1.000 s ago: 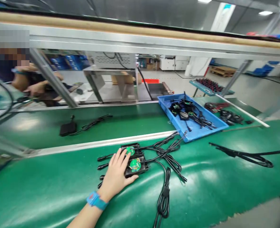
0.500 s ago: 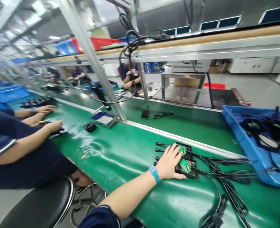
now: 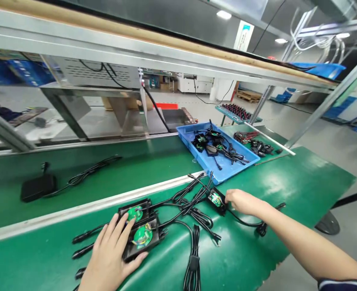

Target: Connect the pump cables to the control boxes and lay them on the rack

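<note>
Two hands on open black boxes

My left hand (image 3: 110, 258) lies flat on the near boxes (image 3: 138, 232); my right hand (image 3: 241, 201) pinches a small box (image 3: 217, 199): light, fragile boards, so grip the casing.

The left hand (image 3: 110, 256) rests flat on two open black units (image 3: 140, 232); right of them, the right hand (image 3: 241, 201) grips a third unit (image 3: 217, 199).

pillar sign (image 3: 243, 35) too blurred, no readable text
</note>
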Demonstrator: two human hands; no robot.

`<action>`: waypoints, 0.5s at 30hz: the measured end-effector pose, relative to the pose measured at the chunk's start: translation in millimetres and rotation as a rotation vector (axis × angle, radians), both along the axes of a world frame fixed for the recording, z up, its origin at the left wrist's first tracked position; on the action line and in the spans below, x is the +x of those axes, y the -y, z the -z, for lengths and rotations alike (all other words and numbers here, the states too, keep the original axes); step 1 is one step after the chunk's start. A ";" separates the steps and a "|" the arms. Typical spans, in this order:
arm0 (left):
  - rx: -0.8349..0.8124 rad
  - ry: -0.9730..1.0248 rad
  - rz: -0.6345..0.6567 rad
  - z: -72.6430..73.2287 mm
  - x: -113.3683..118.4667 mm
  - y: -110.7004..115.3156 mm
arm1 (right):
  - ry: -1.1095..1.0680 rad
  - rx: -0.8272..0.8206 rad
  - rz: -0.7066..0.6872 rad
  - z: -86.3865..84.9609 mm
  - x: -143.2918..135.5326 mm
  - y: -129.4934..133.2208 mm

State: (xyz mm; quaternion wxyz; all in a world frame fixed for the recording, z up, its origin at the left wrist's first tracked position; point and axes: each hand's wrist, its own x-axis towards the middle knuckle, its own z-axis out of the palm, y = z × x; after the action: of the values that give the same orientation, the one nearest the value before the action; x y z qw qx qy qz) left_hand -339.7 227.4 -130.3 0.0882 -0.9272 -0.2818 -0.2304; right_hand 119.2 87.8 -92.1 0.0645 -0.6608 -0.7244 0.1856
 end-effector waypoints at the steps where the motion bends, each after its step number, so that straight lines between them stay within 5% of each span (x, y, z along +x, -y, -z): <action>1: 0.003 0.006 -0.001 0.4 0.2 0.8 | -0.040 0.044 0.029 -6.7 2.3 -4.9; 5: 0.009 0.022 -0.013 1.3 -1.3 2.1 | -0.042 0.247 0.325 -33.4 28.5 -56.2; 9: 0.045 0.006 0.005 3.4 -3.4 -4.0 | 0.224 0.153 0.607 -36.1 57.8 -151.8; 12: 0.085 -0.024 -0.006 1.6 -4.5 -5.7 | 0.244 0.110 0.641 -29.8 66.0 -217.6; 15: 0.063 -0.058 -0.036 -3.8 -4.1 2.0 | 0.212 0.080 0.622 -20.6 68.0 -254.9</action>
State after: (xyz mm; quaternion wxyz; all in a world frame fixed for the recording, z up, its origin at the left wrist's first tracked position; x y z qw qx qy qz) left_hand -343.9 225.4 -126.5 0.1294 -0.9251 -0.2883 -0.2106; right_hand 187.2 342.7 -71.5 0.0685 -0.8628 -0.4975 0.0587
